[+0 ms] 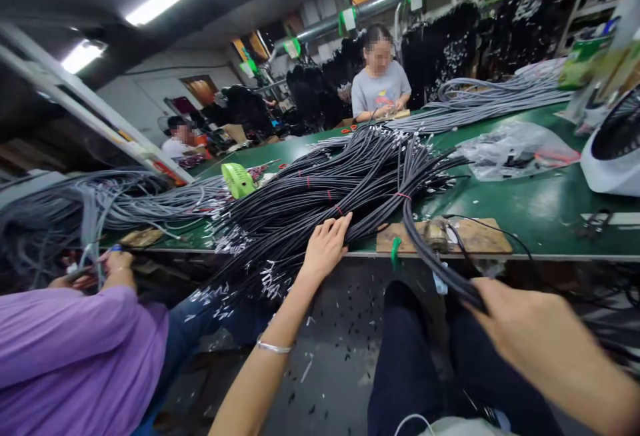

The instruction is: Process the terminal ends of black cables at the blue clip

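A large heap of black cables [295,189] with stripped, pale ends lies across the table and hangs over its front edge. My left hand [327,243] rests on the heap near that edge, its fingers stretched out flat over the cables. My right hand [515,316] is wrapped around a thick bundle of black cables [417,243], off the table's front edge at the right. This bundle curves up to a red tie [403,196] and runs back onto the heap. Thin red ties also bind cables within the heap.
A wooden board [480,236] with a small metal device sits at the table edge. Beyond are a plastic bag [515,149], a white fan [615,146], a light-green device [237,181] and grey cables [500,99]. A co-worker in purple [85,356] sits close on my left; others work farther back.
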{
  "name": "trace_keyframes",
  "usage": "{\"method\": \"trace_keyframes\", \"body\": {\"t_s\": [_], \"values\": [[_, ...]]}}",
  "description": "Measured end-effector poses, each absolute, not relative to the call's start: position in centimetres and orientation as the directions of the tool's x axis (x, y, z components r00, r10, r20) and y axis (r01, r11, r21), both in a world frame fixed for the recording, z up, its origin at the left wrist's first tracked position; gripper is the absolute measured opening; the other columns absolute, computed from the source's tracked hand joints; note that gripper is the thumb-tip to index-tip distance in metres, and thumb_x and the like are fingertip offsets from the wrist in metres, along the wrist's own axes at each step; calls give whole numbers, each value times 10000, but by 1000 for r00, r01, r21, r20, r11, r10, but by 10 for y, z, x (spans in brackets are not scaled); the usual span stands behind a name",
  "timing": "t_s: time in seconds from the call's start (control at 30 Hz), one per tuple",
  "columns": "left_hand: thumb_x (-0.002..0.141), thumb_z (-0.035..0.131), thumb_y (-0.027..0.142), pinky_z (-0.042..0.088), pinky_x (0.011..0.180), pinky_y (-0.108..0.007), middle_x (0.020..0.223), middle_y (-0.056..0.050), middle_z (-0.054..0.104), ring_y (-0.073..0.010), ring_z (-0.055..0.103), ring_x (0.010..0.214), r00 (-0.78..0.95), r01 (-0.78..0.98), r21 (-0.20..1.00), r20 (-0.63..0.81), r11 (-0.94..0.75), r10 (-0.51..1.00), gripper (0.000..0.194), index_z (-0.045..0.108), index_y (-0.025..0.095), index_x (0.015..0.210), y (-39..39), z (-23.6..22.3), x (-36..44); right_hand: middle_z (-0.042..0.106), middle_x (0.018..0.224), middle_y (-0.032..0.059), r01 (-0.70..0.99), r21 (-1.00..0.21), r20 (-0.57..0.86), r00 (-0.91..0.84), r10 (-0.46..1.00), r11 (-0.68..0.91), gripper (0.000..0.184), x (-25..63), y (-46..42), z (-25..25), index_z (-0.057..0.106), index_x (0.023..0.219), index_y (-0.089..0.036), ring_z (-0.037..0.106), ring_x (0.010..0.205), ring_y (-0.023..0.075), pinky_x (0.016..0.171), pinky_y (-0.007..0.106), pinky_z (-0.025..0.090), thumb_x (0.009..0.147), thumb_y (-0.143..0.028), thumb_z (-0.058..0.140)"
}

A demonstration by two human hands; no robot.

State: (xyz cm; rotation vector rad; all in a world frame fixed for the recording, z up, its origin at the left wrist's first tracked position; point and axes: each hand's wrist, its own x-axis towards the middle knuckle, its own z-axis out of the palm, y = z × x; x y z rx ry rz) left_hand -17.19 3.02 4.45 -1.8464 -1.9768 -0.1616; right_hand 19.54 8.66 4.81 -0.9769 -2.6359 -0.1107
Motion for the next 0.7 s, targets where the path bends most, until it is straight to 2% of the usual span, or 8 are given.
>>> {"method": "trace_keyframes", "body": {"t_s": [0.1,0.17,0.23,0.4,0.47,0.53,0.6,0.7], "values": [[897,566,337,384,940,-426,1306,-150,548,-321,470,1154,-37,952,-271,367,145,929,688,274,171,1498,29,42,-174,686,730,96,578,-133,112,-799,591,805,130,126,45,36,591,864,-169,696,592,247,480,292,436,869,-82,494],[910,547,386,392,928,-422,1267,-157,553,-317,479,1134,-52,932,-317,360,175,931,668,295,168,1488,27,40,-174,707,812,139,556,-279,30,-810,586,783,184,83,31,21,589,944,-124,721,721,282,571,311,505,864,-26,455],[915,540,370,399,927,-429,1260,-155,548,-316,483,1134,-74,925,-321,365,200,928,639,313,179,1480,25,39,-174,718,860,177,517,-409,-11,-827,562,752,194,47,27,6,576,1014,-85,725,813,316,642,342,538,883,-38,441],[889,517,179,405,962,-459,1321,-175,492,-321,467,1199,-106,948,-230,426,221,898,646,289,175,1493,12,46,-153,714,946,244,485,-540,-35,-830,557,688,267,8,34,-10,521,1163,-38,720,902,333,724,372,548,928,-137,442],[865,478,86,344,1047,-470,1344,-151,484,-299,436,1263,34,972,-227,404,65,914,616,370,218,1457,0,43,-134,720,944,235,473,-586,-53,-832,552,658,294,21,33,-17,506,1196,-39,726,894,323,719,360,549,939,-157,426],[854,471,71,249,1125,-481,1296,-100,547,-262,442,1283,278,950,-220,282,-220,918,555,478,263,1375,-15,34,-110,736,922,175,435,-644,-66,-852,520,630,321,47,28,-31,499,1223,-71,732,880,294,703,317,551,927,-193,467],[855,504,137,187,1165,-471,1256,-105,594,-261,441,1300,452,887,-167,119,-431,884,401,575,202,1244,-27,23,-86,738,953,142,356,-760,-46,-864,501,544,422,81,20,-49,461,1300,-99,728,907,262,728,291,555,892,-194,511],[833,564,177,233,1154,-472,960,-99,673,-264,572,1126,489,866,-105,-20,-488,872,237,625,145,1060,-32,12,-52,748,918,121,375,-837,-71,-797,600,400,325,133,12,-72,590,1172,-157,730,869,270,747,328,579,869,-254,521]]}}
